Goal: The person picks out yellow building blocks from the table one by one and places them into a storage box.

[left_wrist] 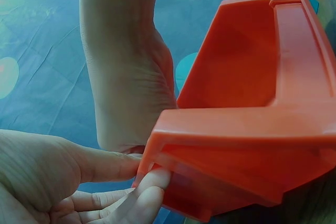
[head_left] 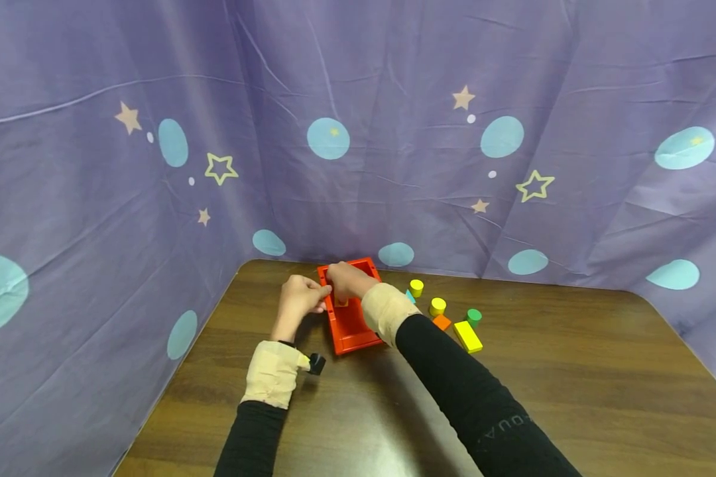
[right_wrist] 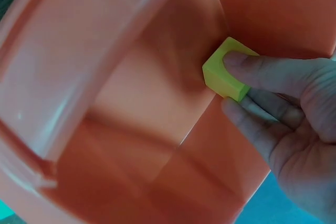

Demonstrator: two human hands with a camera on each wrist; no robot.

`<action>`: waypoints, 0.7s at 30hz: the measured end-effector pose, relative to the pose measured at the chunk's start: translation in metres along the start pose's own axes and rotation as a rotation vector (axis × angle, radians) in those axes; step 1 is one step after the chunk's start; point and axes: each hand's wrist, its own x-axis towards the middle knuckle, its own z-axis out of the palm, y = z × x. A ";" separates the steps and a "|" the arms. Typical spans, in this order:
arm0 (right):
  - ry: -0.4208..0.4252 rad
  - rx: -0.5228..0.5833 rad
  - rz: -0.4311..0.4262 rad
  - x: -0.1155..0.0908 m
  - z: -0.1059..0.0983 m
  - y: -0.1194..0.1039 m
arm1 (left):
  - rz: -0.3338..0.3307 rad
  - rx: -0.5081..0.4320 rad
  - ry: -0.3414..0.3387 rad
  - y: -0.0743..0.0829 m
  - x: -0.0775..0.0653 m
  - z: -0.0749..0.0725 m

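Note:
A red plastic bin point(head_left: 358, 344) stands on the table near the back curtain. My left hand point(head_left: 301, 298) pinches the bin's left rim between thumb and fingers, seen close up in the left wrist view. Reaching into the bin, my right hand point(head_left: 349, 281) holds a small yellow block point(right_wrist: 214, 77) between thumb and fingertips. In the right wrist view the block sits close to the bin's inner wall, near a corner. Part of the bin's right side is hidden behind my right wrist in the head view.
Right of the bin lie two yellow cylinders point(head_left: 437, 306), a green cylinder point(head_left: 474, 317), an orange block point(head_left: 442, 322), a long yellow block point(head_left: 468, 336) and a partly hidden blue block point(head_left: 410, 297). A purple curtain point(head_left: 394, 199) hangs behind the wooden table point(head_left: 573, 371).

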 end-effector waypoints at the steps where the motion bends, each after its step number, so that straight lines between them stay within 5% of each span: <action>1: -0.001 -0.003 0.002 0.000 0.000 0.000 | 0.000 0.003 -0.001 0.000 0.000 0.000; 21: 0.005 -0.006 0.006 0.005 0.005 0.000 | 0.005 0.011 -0.004 0.000 0.001 -0.001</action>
